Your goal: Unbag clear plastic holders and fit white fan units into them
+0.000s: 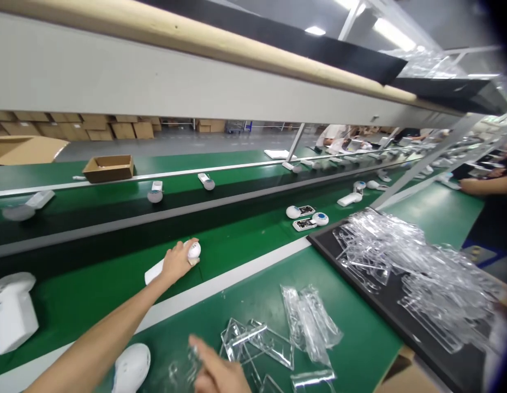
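Observation:
On the green belt, my left hand (177, 265) is closed over the neck of a white handheld device (154, 272) with a round head and a long handle. The fingers cover its middle. Low in the picture, my right hand (220, 371) is smeared by motion, a finger pointing up and left beside blurred clear plastic bits (191, 360); whether it grips one I cannot make out. Clear plastic parts (261, 338) lie just right of it, with clear bagged pieces (308, 319) beyond. Another white device (132, 365) rests between my arms, partly cut off.
A black tray (359, 289) heaped with clear plastic parts (437, 273) stands at the right. Several white devices, including an opened one (304, 224), lie along the belts. A small cardboard box (109, 168) sits across. A shelf beam (196, 82) crosses overhead. Other people work farther along.

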`<state>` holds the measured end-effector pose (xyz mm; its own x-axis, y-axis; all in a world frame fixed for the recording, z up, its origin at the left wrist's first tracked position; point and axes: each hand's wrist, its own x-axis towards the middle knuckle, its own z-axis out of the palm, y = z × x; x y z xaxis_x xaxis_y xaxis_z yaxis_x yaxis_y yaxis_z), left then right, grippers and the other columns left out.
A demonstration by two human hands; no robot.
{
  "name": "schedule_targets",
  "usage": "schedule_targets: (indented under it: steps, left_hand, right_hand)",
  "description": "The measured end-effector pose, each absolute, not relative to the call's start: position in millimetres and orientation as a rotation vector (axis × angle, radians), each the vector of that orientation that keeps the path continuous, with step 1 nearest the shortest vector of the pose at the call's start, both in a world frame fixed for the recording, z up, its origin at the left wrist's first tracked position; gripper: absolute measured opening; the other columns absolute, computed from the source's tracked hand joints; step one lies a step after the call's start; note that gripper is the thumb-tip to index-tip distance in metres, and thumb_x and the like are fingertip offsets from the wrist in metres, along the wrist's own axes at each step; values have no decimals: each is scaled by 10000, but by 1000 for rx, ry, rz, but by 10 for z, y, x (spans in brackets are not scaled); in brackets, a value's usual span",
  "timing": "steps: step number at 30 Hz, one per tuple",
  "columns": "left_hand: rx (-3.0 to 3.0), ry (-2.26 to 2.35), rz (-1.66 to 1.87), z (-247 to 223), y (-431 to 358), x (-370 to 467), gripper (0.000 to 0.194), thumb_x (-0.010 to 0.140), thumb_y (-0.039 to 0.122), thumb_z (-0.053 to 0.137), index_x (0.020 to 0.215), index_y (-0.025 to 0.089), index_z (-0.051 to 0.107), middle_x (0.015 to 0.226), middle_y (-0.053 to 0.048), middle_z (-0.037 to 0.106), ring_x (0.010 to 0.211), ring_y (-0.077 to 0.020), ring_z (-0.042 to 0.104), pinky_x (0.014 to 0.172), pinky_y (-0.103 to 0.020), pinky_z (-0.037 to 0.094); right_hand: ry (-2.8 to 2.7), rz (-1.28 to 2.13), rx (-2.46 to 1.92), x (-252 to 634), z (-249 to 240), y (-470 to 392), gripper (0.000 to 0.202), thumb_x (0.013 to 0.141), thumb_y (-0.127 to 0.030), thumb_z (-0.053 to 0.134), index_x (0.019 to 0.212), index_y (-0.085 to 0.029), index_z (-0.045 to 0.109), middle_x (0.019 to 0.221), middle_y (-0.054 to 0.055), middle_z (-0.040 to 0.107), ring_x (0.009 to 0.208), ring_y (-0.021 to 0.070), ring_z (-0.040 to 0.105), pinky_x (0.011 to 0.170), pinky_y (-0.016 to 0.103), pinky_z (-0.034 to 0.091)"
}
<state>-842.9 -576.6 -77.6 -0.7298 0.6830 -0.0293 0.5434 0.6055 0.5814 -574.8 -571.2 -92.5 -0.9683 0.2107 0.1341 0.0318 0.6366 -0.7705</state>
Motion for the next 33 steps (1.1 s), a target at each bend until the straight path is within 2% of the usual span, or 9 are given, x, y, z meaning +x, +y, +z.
schedule_targets:
  steps: [4,6,9,16,18,21,28,30,33]
  left_hand:
    - [740,2124,1518,-212,-6166,-8441,562,801,415,543,1325,268,402,1169,-60,582,960,-217,600,821,-323,473]
    - [458,1672,1921,23,-6337,-8281,584,790,431,572,1325,276,398,1152,-54,597,909,-213,618,774,-321,496]
    - [218,1301,2153,203,-6510,-7966,588,746,390,646,1287,258,458,1096,-57,633,870,-221,630,769,-344,511]
    - [106,1130,2246,292,-6722,-7595,611,739,358,663,1302,231,463,1071,-76,660,930,-251,635,861,-387,500]
    - [95,1109,2286,336,-6768,-7556,630,716,359,679,1297,225,472,1037,-76,674,944,-267,635,869,-406,499]
    - [115,1136,2282,379,-6828,-7487,616,683,419,701,1230,187,539,1022,-98,685,995,-297,617,881,-417,490]
    - [115,1563,1756,262,-6972,-7296,569,626,476,751,1087,168,626,1056,-116,676,995,-288,606,786,-347,500]
    - [103,1703,1791,231,-6961,-7196,542,608,498,751,1027,173,639,1027,-102,681,972,-282,611,756,-332,506]
    - [135,1869,1905,195,-6936,-6977,554,553,489,784,1006,205,642,1026,-66,682,994,-272,601,850,-331,488]
  right_hand:
    - [-2421,1432,-713,-6117,-322,-5566,493,966,-406,230,1415,-236,344,965,69,686,905,211,656,774,332,528]
    - [-2363,1423,-834,-6327,-111,-5573,504,957,-412,251,1417,-220,326,959,74,675,903,226,648,787,368,515]
    - [-2366,1318,-729,-6581,43,-5713,515,917,-381,383,1401,-214,333,1012,86,642,874,234,641,772,377,514]
    - [-2491,928,-598,-6619,29,-6110,484,908,-372,407,1378,-256,405,1099,155,550,991,323,589,741,465,522]
    - [-2476,969,-540,-6524,15,-6154,548,906,-333,422,1436,-287,290,1188,149,527,1053,315,567,796,457,512]
    - [-2469,1207,-472,-6365,40,-6152,629,922,-268,392,1474,-321,95,1112,87,580,942,231,623,760,353,532]
    - [-2462,1180,-503,-6226,131,-6060,505,883,-275,475,1378,-329,391,1045,52,595,975,218,585,848,354,473]
    - [-2260,1325,-717,-6293,58,-6033,375,916,-295,378,1256,-255,531,983,50,629,933,197,600,825,325,471]
    - [-1857,1528,-1059,-6434,-110,-5992,472,940,-369,249,732,-182,630,684,39,640,678,174,614,663,276,477]
